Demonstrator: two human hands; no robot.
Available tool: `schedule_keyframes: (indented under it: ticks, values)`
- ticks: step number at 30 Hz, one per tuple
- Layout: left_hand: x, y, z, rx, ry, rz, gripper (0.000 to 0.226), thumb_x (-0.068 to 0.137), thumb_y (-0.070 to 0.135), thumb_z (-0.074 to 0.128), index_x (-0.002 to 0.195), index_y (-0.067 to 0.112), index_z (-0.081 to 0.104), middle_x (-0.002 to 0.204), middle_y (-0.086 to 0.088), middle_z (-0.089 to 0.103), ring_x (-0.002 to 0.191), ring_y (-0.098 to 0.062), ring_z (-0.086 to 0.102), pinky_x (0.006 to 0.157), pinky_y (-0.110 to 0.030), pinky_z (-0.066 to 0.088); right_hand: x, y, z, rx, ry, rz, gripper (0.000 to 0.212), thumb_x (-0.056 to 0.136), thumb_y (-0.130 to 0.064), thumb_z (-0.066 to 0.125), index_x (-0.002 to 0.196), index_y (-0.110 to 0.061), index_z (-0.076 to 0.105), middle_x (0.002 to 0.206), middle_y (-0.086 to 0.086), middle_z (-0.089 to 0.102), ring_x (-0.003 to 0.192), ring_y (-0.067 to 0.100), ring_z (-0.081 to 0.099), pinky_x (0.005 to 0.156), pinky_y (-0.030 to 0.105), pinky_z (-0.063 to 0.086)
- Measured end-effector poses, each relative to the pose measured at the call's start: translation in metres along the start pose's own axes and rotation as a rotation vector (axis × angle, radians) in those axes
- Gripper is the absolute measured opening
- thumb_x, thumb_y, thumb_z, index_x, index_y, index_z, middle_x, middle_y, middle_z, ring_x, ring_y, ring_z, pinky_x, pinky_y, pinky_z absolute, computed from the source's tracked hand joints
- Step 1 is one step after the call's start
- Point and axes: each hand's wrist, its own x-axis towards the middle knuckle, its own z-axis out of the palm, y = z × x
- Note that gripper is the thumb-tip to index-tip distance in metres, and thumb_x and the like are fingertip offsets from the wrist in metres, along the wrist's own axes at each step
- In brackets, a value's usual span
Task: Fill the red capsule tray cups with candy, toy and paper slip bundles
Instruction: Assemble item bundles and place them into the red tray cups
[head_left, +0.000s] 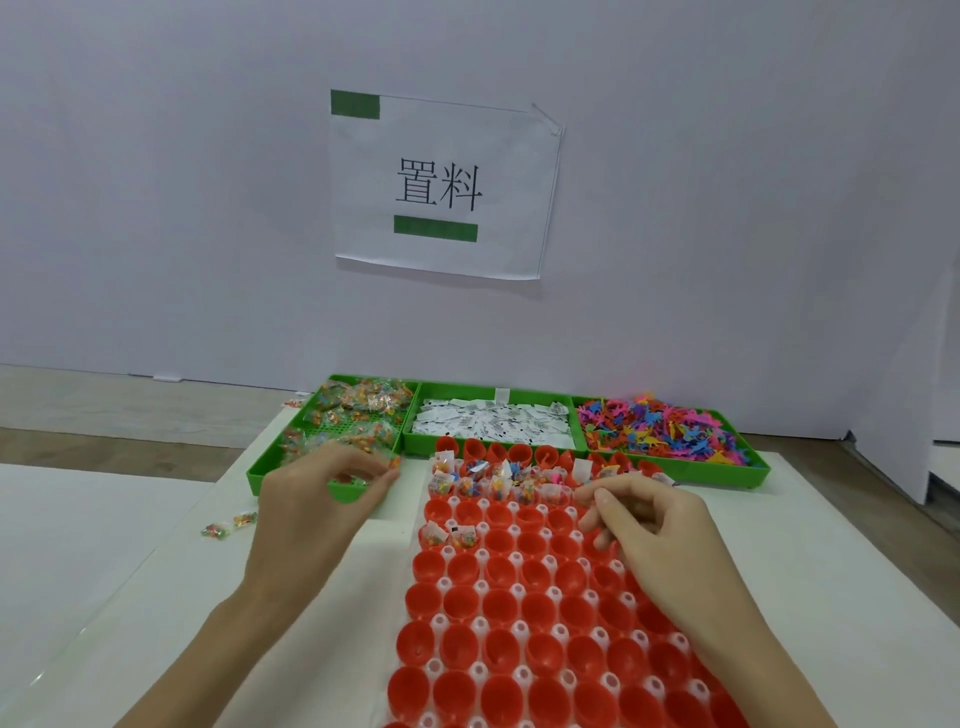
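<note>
The red capsule tray lies in front of me, most cups bare. Its second and third rows hold candy, toy and slip bundles, and two cups lower left are filled too. My left hand reaches over the front of the green candy bin and pinches a candy packet at its fingertips. My right hand hovers over the tray's right side, fingers curled with thumb against forefinger; no item shows between them.
Behind the tray stand a green bin of white paper slips and one of coloured plastic toys. Loose candy packets lie on the white table at the left. A paper sign hangs on the wall.
</note>
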Motion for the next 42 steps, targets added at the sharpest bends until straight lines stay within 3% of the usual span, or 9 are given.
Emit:
schedule_keyframes:
  ticks: [4,10,18,24,27,30,34,39,42]
  values:
    - [-0.005,0.017,0.005,-0.19,-0.054,-0.097,0.02,0.076,0.016,0.087,0.082,0.024,0.07,0.075,0.013,0.071,0.073,-0.009,0.071,0.069,-0.018,0.057,0.014,-0.017,0.008,-0.206,-0.087,-0.028,0.025,0.099,-0.014,0.061,0.085,-0.03,0.076,0.075,-0.011,0.075,0.069,0.006,0.069,0.071,0.023,0.057]
    - [-0.01,0.023,0.012,-0.238,-0.097,-0.065,0.03,0.079,0.036,0.076,0.107,0.028,0.073,0.082,0.015,0.07,0.078,-0.006,0.071,0.074,-0.014,0.055,0.086,-0.017,0.03,-0.546,-0.161,-0.11,0.017,0.1,-0.016,0.061,0.099,-0.017,0.078,0.086,-0.007,0.075,0.079,0.004,0.067,0.081,0.022,0.053]
    - [-0.013,0.02,0.019,-0.2,-0.071,-0.03,0.025,0.083,0.012,0.082,0.104,0.023,0.075,0.085,0.012,0.068,0.08,-0.008,0.069,0.075,-0.022,0.056,0.185,0.029,0.053,-0.864,-0.284,-0.135,0.016,0.095,-0.011,0.069,0.101,-0.001,0.079,0.107,0.013,0.077,0.096,0.025,0.072,0.089,0.037,0.057]
    - [-0.012,0.019,0.017,-0.206,-0.057,-0.022,0.021,0.084,0.022,0.077,0.105,0.023,0.075,0.086,0.014,0.068,0.081,-0.008,0.069,0.075,-0.019,0.056,0.201,0.031,0.064,-0.949,-0.412,-0.108,0.026,0.085,-0.026,0.081,0.089,0.0,0.08,0.087,0.013,0.077,0.082,0.027,0.073,0.081,0.042,0.06]
    - [-0.012,0.022,0.016,-0.233,-0.063,-0.013,0.021,0.084,0.026,0.075,0.105,0.026,0.074,0.086,0.014,0.068,0.081,-0.007,0.068,0.075,-0.015,0.055,0.201,0.032,0.066,-0.93,-0.389,-0.117,0.01,0.086,-0.011,0.077,0.086,-0.001,0.08,0.087,0.012,0.077,0.075,0.023,0.071,0.075,0.038,0.06]
    - [-0.012,0.023,0.017,-0.239,-0.067,-0.013,0.021,0.084,0.027,0.075,0.105,0.026,0.074,0.086,0.014,0.068,0.081,-0.008,0.069,0.075,-0.014,0.054,0.198,0.032,0.067,-0.962,-0.338,-0.128,0.014,0.083,0.003,0.064,0.077,0.005,0.075,0.069,0.018,0.069,0.055,0.021,0.054,0.059,0.035,0.052]
    - [-0.011,0.024,0.015,-0.244,-0.067,-0.008,0.021,0.084,0.031,0.074,0.105,0.03,0.072,0.086,0.015,0.068,0.081,-0.008,0.069,0.075,-0.014,0.055,0.198,0.036,0.061,-0.939,-0.298,-0.149,0.011,0.084,-0.003,0.067,0.083,0.004,0.076,0.081,0.018,0.075,0.076,0.032,0.07,0.074,0.045,0.061]
    - [-0.011,0.025,0.014,-0.261,-0.072,-0.013,0.021,0.083,0.034,0.072,0.104,0.032,0.072,0.085,0.015,0.068,0.081,-0.009,0.07,0.075,-0.016,0.055,0.197,0.044,0.052,-0.811,-0.316,-0.116,0.019,0.085,-0.023,0.081,0.073,-0.013,0.072,0.069,-0.005,0.067,0.066,0.009,0.062,0.058,0.023,0.047]
    - [-0.011,0.025,0.014,-0.254,-0.072,-0.017,0.021,0.083,0.029,0.076,0.105,0.029,0.073,0.085,0.015,0.068,0.081,-0.008,0.07,0.075,-0.014,0.055,0.192,0.046,0.047,-0.789,-0.32,-0.117,0.023,0.087,-0.027,0.081,0.075,-0.008,0.074,0.068,-0.003,0.067,0.063,0.01,0.06,0.059,0.024,0.046]
